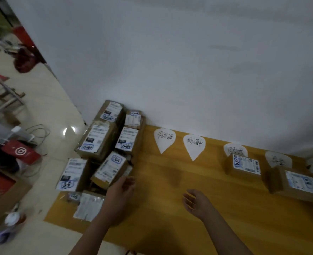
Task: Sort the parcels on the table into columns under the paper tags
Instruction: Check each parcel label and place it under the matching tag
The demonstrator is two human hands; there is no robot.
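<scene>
On the yellow table [170, 181] by a white wall, the heap of parcels [100, 142] waits at left, and two sorted parcels [244, 165] sit under paper tags [234, 149]. My left hand [121, 190] is beside the heap, I think for picking. My right hand [194, 201] hovers. Both are loose and empty.

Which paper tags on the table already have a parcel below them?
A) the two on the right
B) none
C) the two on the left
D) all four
A: one parcel lies below the third tag, another parcel below the fourth tag; the first tag and second tag have bare table below.
</scene>
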